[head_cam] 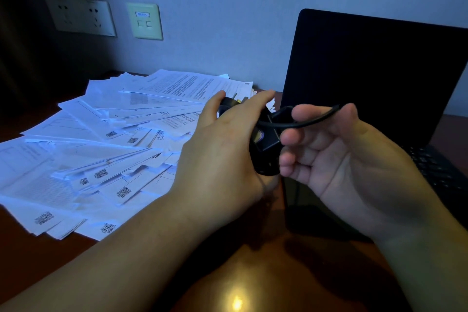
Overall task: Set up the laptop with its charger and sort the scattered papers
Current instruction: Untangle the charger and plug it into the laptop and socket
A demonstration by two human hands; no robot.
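One black charger brick (264,149) with metal plug prongs sits at frame centre, gripped by the left hand (222,154). The right hand (349,159) pinches its one thin black cable (314,119). One open black laptop (374,78) stands right; many scattered white printed papers (101,149) cover the brown wooden desk (253,273) left. Two wall plates (81,16) sit upper left.

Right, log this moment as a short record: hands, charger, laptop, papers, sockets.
left hand: left hand grips the black charger, plug prongs pointing toward the wall
right hand: right hand pinches the charger's cable between thumb and fingers
laptop: laptop open on the desk at right, screen dark
papers: papers fanned loosely over the desk's left side, unsorted
sockets: wall sockets above the papers, nothing plugged in
status: charger not yet plugged into the wall
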